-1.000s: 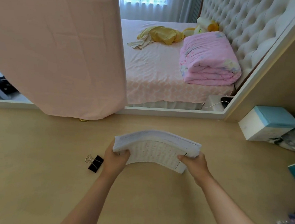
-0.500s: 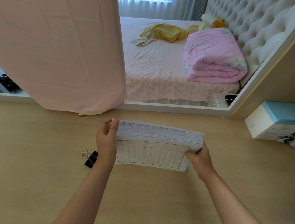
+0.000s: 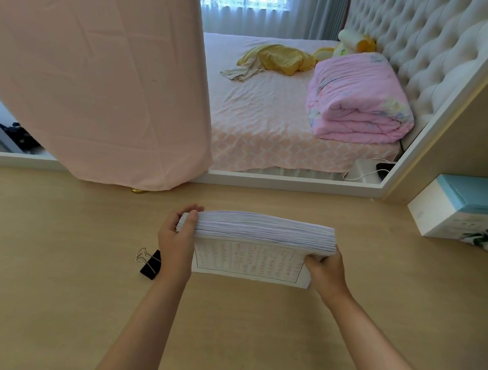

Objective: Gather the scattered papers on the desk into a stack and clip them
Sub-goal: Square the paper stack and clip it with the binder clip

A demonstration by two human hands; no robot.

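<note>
You have the stack of papers (image 3: 262, 236) in front of you over the middle of the desk (image 3: 55, 272), tipped up so that its thick upper edge and one printed sheet with a ruled grid face you. Whether its lower edge touches the desk cannot be told. Your left hand (image 3: 175, 239) grips the stack's left end, thumb on the near side and fingers curled over the top. Your right hand (image 3: 325, 268) grips the lower right corner, fingers wrapped onto the near face. The two hands are apart, one at each end of the stack. Just left of your left wrist a black binder clip (image 3: 150, 262) lies on the desk with its wire handles pointing away from you, not touching the papers. Farther back on the left a pink cloth (image 3: 100, 71) hangs down to the desk's far edge. At the right edge of the desk sits a white box with a teal lid (image 3: 463, 205). Beyond the desk is a bed with a folded pink quilt (image 3: 357, 100) and a yellow garment (image 3: 279, 59).
</note>
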